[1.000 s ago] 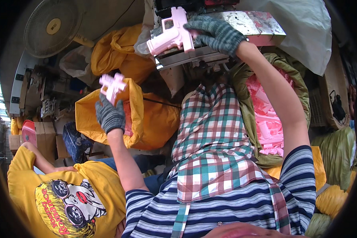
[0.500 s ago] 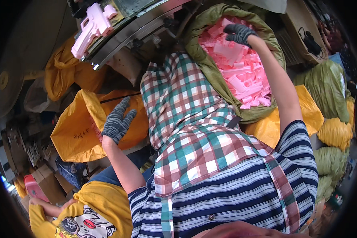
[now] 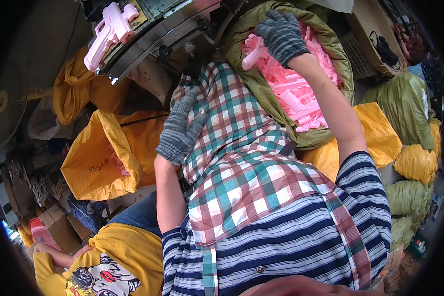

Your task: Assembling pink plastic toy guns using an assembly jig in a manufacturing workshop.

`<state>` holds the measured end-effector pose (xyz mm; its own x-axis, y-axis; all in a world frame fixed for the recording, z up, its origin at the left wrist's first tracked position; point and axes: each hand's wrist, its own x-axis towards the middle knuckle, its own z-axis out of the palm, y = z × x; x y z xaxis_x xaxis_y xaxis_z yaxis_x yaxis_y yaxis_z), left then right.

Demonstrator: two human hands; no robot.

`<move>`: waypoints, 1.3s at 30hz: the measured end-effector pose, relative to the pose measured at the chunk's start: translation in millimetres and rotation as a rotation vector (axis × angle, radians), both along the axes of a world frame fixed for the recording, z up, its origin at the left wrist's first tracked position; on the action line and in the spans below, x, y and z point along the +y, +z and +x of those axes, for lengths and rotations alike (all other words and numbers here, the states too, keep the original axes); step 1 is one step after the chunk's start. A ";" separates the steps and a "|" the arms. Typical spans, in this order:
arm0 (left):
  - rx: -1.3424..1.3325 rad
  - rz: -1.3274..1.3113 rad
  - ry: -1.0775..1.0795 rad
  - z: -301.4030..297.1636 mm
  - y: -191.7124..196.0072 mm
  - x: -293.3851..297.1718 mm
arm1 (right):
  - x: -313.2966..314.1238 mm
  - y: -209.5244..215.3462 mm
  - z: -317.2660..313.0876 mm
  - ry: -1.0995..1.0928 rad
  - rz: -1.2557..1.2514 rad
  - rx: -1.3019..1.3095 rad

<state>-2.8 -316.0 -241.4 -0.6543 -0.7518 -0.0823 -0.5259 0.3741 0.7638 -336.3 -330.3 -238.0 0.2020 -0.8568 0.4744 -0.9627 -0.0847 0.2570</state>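
My right hand (image 3: 282, 38), in a grey striped knit glove, is closed on a pink plastic toy pistol (image 3: 253, 52); part of it shows beside the fingers. Beneath it is an olive-green sack (image 3: 348, 64) with its mouth rolled back, full of pink toy gun pieces (image 3: 301, 98). My left hand (image 3: 181, 129), gloved alike, hovers before the checked apron (image 3: 237, 103) on my lap with its fingers stretched out and nothing in them. At the upper left another pink toy pistol (image 3: 112, 33) lies on the machine's bench.
A metal-edged machine (image 3: 158, 42) stands ahead of me. On the left an open yellow sack (image 3: 91, 170) holds some pink pieces. A person in a yellow shirt (image 3: 118, 246) sits at lower left. More green sacks (image 3: 397, 103) and a yellow bundle (image 3: 414, 164) line the right side.
My right hand has moved left and nearer over the green sack, with a pink toy pistol now in it. My left hand has swung right, from above the yellow sack to before my apron.
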 end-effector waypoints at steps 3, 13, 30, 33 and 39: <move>0.265 -0.355 0.078 -30.5 8.9 3.9 | -0.5 44.4 47.9 0.114 0.423 -0.089; 0.627 0.206 0.543 37.1 -21.1 -3.8 | 28.0 66.7 115.2 0.723 0.282 -0.783; -0.256 -0.894 0.543 20.1 121.2 -131.5 | 19.2 91.2 74.5 0.628 0.214 -1.057; -0.550 -0.666 0.334 14.8 155.3 -141.1 | 11.0 96.2 79.6 0.606 0.222 -1.065; -0.451 -1.149 0.432 42.2 107.9 -117.0 | -43.5 108.0 92.1 0.632 0.280 -1.074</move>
<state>39.4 -433.0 -133.5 -0.4280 -0.6796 0.5958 -0.8908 0.4284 -0.1513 -244.3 -373.9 -130.0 0.2385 -0.8490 0.4714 -0.4469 -0.5269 -0.7229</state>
